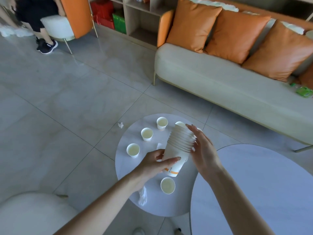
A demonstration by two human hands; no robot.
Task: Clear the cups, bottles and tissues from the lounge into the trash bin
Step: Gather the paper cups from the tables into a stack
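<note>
A stack of nested white paper cups (179, 146) is tilted above the small round table (128, 168). My left hand (152, 165) grips its lower end, thumb and fingers wrapped round the bottom cup. My right hand (202, 150) holds the upper rims, with its fingers along the side. Several single paper cups stand on the table: one at the far edge (162, 123), one (146, 134) and another (133, 150) to the left, one near me (167, 185). A crumpled tissue (120, 125) lies on the floor. A green-labelled bottle (303, 91) lies on the sofa.
A clear plastic wrapper (142, 197) lies at the small table's near edge. A larger round table (254, 192) overlaps it on the right. The cream sofa (220, 85) with orange cushions runs behind. A white seat (30, 216) is at lower left. A person stands by an orange chair (76, 16).
</note>
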